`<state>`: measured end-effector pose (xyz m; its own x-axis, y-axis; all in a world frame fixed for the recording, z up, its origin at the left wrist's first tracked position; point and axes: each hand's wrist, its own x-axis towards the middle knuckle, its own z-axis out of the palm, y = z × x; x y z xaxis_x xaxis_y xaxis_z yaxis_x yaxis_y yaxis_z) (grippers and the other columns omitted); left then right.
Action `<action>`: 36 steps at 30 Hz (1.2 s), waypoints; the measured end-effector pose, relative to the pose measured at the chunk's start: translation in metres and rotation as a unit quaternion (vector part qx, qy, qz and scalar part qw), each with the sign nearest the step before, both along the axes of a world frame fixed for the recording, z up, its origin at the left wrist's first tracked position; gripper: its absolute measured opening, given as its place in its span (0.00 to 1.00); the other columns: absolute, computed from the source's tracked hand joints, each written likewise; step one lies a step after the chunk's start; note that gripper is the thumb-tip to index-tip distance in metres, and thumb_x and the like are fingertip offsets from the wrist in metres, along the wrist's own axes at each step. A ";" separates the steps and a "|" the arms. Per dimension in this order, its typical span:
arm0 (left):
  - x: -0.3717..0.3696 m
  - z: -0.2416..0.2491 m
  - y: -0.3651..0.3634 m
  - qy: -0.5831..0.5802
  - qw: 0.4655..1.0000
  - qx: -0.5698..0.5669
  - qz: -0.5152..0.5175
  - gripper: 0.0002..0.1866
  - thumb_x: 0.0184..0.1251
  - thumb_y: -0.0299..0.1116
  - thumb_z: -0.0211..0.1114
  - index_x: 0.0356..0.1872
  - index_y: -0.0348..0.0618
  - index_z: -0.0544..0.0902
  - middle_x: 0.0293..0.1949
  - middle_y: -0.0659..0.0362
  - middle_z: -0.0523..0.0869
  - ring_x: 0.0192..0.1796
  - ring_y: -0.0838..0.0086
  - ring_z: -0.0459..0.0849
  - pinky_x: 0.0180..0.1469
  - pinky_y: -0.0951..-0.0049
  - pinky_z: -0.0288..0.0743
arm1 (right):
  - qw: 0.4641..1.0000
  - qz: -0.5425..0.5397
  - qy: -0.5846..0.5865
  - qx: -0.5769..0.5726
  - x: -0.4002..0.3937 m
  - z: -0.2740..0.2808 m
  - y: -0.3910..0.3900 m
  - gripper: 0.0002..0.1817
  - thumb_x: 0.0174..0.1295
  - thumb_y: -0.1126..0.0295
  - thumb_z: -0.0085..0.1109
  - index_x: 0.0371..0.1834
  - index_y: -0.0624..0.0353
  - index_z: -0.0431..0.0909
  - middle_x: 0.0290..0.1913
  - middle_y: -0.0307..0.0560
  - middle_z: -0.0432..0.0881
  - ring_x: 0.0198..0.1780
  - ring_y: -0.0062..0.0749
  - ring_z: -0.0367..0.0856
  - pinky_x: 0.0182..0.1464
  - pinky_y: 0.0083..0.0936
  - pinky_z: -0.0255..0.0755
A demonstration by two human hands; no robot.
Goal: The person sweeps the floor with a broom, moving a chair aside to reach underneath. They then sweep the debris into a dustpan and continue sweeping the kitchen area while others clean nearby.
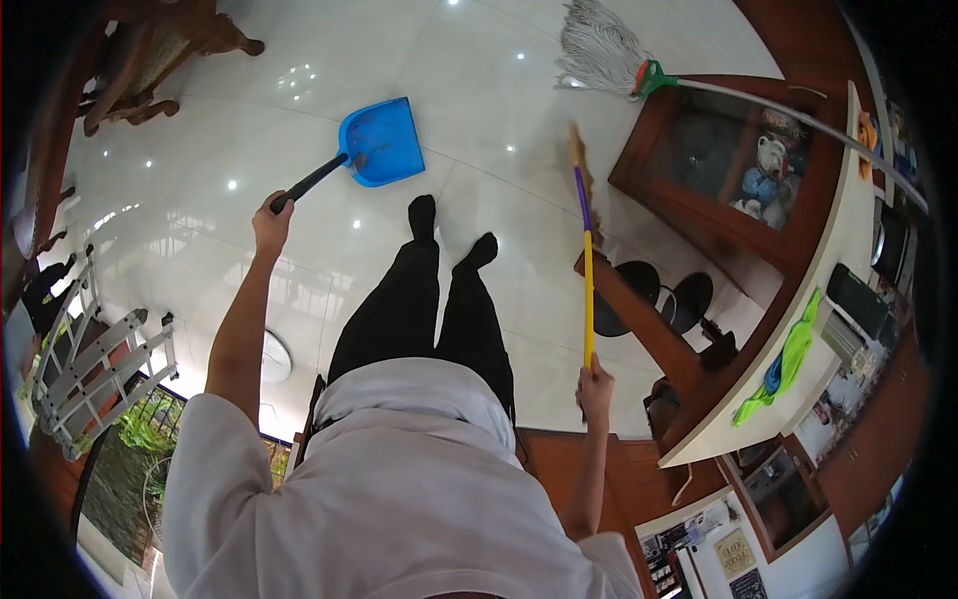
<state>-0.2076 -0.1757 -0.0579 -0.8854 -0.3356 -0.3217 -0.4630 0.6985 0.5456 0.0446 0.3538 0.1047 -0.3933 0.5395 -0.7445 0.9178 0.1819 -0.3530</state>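
Observation:
My left hand (271, 226) is wrapped round the black handle of a blue dustpan (399, 140), whose pan is over the tiled floor ahead of my feet. Some brownish debris shows in the pan near the handle. In my right hand (596, 387) is a broom (588, 280) with a yellow and purple stick. Its brown bristle head (589, 180) points away from me, beside the wooden cabinet, and looks slightly blurred. A gap of floor separates the broom head from the dustpan.
A string mop (604, 50) with a green and red clamp lies at the far right by a glass-door wooden cabinet (718, 165). Round black bases (639, 290) stand under the desk (798, 349). Carved wooden furniture (170, 50) is far left, a folded ladder (100, 369) nearer left.

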 end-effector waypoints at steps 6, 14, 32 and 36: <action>-0.013 -0.011 0.015 0.009 0.996 -0.040 -0.081 0.16 0.49 0.36 0.61 0.40 0.40 0.77 0.25 0.48 0.80 0.28 0.62 0.80 0.32 0.69 0.72 | 0.940 -0.251 0.034 -0.228 -0.052 -0.140 -0.077 0.14 0.57 0.71 0.46 0.48 0.53 0.66 0.14 0.32 0.60 0.11 0.16 0.58 0.11 0.15 0.55; -0.033 -0.012 0.053 -0.048 0.996 -0.047 -0.059 0.17 0.50 0.37 0.59 0.41 0.40 0.76 0.27 0.47 0.81 0.31 0.57 0.80 0.35 0.66 0.73 | 0.844 -0.258 0.016 -0.470 -0.122 -0.105 -0.166 0.22 0.57 0.71 0.47 0.57 0.56 0.62 0.17 0.36 0.66 0.13 0.15 0.59 0.14 0.14 0.57; -0.016 0.001 0.047 -0.006 0.999 -0.048 0.011 0.16 0.48 0.38 0.61 0.38 0.41 0.79 0.28 0.48 0.81 0.31 0.59 0.81 0.35 0.68 0.74 | 0.986 -0.148 0.043 -0.070 0.005 -0.079 0.037 0.11 0.56 0.63 0.49 0.30 0.61 0.71 0.12 0.37 0.64 0.10 0.19 0.62 0.11 0.17 0.58; -0.024 -0.014 0.057 0.009 0.997 -0.081 -0.007 0.17 0.47 0.39 0.62 0.38 0.41 0.79 0.29 0.47 0.81 0.33 0.57 0.80 0.37 0.66 0.74 | 0.942 -0.251 0.034 -0.222 -0.100 -0.167 -0.046 0.07 0.55 0.64 0.48 0.25 0.53 0.66 0.15 0.37 0.65 0.12 0.19 0.61 0.12 0.18 0.59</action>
<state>-0.2315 -0.1188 -0.0715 -0.8955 -0.3700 -0.2473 -0.4438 0.7844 0.4333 -0.0555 0.3082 -0.0620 -0.2267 0.3109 -0.9230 0.8214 -0.4482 -0.3527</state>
